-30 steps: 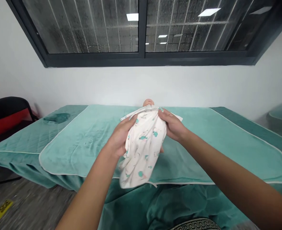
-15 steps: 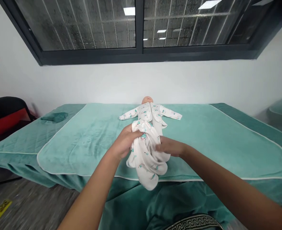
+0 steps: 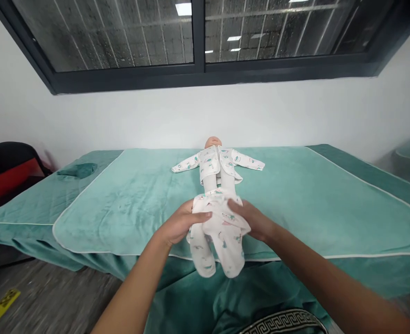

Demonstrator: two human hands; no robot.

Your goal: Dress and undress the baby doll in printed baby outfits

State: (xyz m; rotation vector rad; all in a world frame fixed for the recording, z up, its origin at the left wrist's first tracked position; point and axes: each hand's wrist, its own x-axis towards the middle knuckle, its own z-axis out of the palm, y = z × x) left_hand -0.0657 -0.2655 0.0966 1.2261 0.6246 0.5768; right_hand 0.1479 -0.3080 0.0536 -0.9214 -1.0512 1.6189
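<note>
A pair of white footed baby pants with small green prints hangs between my hands, both feet pointing down over the near edge of the bed. My left hand grips the waist on its left side, thumb across the front. On the other side my right hand pinches the waistband, thumb on top. Just beyond lies a baby doll on its back, head toward the wall. It wears a matching long-sleeved jacket, sleeves spread out. Its pale legs point at me, and the pants hide their lower ends.
A green velvet bed cover with white piping spreads under the doll. The bed has a face hole at the left. A black and red chair stands at far left, and a dark-framed window is above the wall.
The bunched pants have been opened out, so both legs now hang apart and the waistband is spread between my hands. The doll's legs show more. My view has shifted slightly.
</note>
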